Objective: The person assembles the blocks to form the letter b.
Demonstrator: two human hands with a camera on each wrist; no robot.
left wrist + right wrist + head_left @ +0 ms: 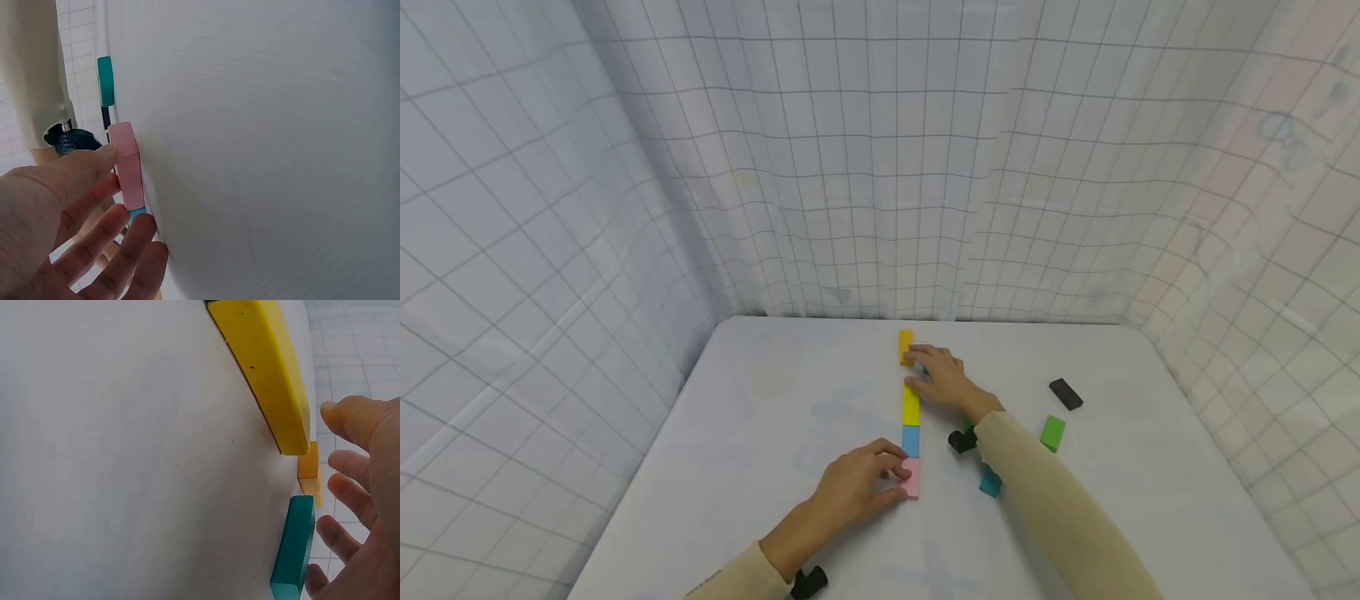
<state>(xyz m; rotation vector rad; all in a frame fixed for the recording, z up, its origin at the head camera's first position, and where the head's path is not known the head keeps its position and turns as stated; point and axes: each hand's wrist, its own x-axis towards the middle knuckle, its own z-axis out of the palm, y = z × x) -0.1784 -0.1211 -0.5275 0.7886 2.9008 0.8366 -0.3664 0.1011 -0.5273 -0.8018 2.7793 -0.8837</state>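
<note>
A pink block (912, 483) lies flat at the near end of a straight row. My left hand (853, 487) is at its left side, thumb and fingertips touching its edge in the left wrist view, fingers relaxed. Beyond it in the row come a light blue block (911, 442) and a yellow block (912, 408). My right hand (951, 385) hovers over the far end of the yellow block, fingers spread loosely with nothing held. An orange block (906, 340) lies farther on, past a gap. Under the right fingers is a teal block (294, 547), mostly hidden in the head view.
To the right of the row lie a dark block (1066, 394), a bright green block (1052, 433) and another teal block (990, 482), partly behind the right sleeve (1052, 508). Gridded white curtains (895, 167) surround the white table (760, 467) on the back and sides.
</note>
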